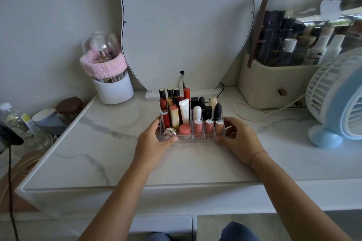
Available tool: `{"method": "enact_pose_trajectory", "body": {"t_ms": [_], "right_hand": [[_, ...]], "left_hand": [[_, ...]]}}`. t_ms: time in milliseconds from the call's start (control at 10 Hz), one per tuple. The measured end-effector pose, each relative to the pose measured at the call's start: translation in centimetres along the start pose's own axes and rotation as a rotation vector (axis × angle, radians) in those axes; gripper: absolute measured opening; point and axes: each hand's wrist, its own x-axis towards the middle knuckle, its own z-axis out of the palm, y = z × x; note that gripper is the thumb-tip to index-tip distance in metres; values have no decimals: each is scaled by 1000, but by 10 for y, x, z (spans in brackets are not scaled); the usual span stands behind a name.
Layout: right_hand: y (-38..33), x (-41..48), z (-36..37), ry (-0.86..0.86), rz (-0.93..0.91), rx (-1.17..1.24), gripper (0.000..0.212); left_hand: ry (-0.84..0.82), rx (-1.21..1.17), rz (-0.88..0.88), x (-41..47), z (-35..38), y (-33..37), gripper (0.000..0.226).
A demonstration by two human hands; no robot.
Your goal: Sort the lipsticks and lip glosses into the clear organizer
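Organizer: clear organizer (192,137) stands on the marble tabletop (117,152), mid-table, just in front of the mirror (182,25) base.
Contents, back: red gloss tubes (162,101) upright at back left; white tube (184,110) leaning among them; black lipstick (217,111) at right.
Contents, front: pink glosses (197,128) in the three narrow front slots; small pink-lidded jar (185,131) and gold compact (170,132) in the wider front-left slot.
Left hand: left hand (154,141) grips the organizer's left end — thumb along the front base, fingers curled round the side wall.
Right hand: right hand (239,139) holds the right end likewise, fingers curled round the corner.
Progress: no loose lipstick or gloss visible on the tabletop; every slot in view holds something. Judged: sorting done or nearly so — what is left looks like setting the organizer in place.
Surroundings: white cup (113,88) with a pink headband at left; cosmetic case (284,64) and blue fan (337,100) at right.
Obstacles: white cable (264,113) loops near the organizer's right; mirror base close behind it.
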Motion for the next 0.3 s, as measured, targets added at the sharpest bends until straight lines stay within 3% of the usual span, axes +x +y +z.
{"method": "enact_pose_trajectory", "body": {"t_ms": [300], "right_hand": [[-4,2,-3,-25,62,12,50]], "left_hand": [[-25,-39,-26,7,2,-5,80]]}}
